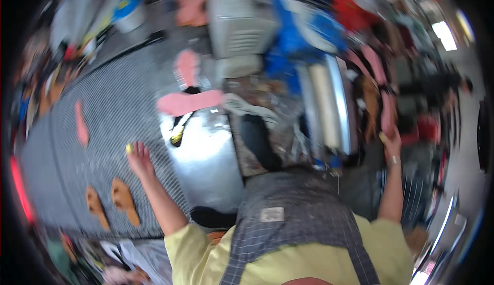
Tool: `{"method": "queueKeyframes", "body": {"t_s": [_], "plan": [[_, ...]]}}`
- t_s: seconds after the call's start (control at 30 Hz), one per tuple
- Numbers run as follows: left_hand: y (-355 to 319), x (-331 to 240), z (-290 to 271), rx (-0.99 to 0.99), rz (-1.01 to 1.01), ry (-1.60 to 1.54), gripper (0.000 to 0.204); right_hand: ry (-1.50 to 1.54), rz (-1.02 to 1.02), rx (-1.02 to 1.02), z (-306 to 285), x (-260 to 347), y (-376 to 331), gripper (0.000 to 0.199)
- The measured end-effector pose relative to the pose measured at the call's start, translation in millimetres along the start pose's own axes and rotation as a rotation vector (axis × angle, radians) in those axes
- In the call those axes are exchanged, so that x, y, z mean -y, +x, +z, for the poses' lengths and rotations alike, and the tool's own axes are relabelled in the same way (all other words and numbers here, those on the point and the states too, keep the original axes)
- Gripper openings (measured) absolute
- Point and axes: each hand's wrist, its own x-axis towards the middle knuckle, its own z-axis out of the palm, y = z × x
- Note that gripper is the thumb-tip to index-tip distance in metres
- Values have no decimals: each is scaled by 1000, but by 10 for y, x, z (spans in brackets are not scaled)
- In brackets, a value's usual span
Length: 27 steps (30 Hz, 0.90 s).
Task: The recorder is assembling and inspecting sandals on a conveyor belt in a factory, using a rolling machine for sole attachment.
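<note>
My left hand (140, 160) is raised above a grey ribbed mat (118, 94), its fingers stretched out and nothing in them. A yellow cover shows on one fingertip. Two tan sole-shaped pieces (125, 201) lie just below that hand, and a narrow pink piece (81, 123) lies to its upper left. Out at the right, my right hand (392, 143) is closed on the lower end of a pink insole (388, 111), beside a bunch of pink and brown insoles (369, 102). Motion blur softens the details there.
More pink insoles (193, 101) lie on a shiny metal plate (206, 156) in the middle. A black sole (259, 142) is right of it. Ahead stand a grey machine housing (242, 28) and a pale roller (323, 105). A person (442, 84) is far right.
</note>
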Motion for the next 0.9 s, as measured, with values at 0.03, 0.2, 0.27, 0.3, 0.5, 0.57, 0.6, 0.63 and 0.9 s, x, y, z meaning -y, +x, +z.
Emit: {"method": "queueKeyframes", "body": {"t_s": [0.03,0.2,0.27,0.3,0.5,0.57,0.6,0.63,0.9], "plan": [[-277,72,118,70,-15,103,44,-456,-102,11,-62,78,77,67],[-1453,414,944,454,39,445,42,-588,-520,213,90,480,337,43],[-1847,517,1328,670,169,623,41,-667,-628,256,233,611,506,40],[-2010,539,1530,779,213,691,43,-701,-670,273,302,670,574,40],[-2947,851,2461,1098,526,1041,71,-758,-837,465,888,907,702,52],[-3162,952,2627,1201,648,1110,84,-730,-924,528,1014,921,607,62],[-3226,997,2713,1318,972,1088,88,-709,-905,557,997,920,572,77],[-3274,1037,2777,1375,961,1109,92,-659,-889,525,966,905,535,84],[-3213,807,2638,1422,1128,1585,94,-432,-514,282,357,174,251,63]]}}
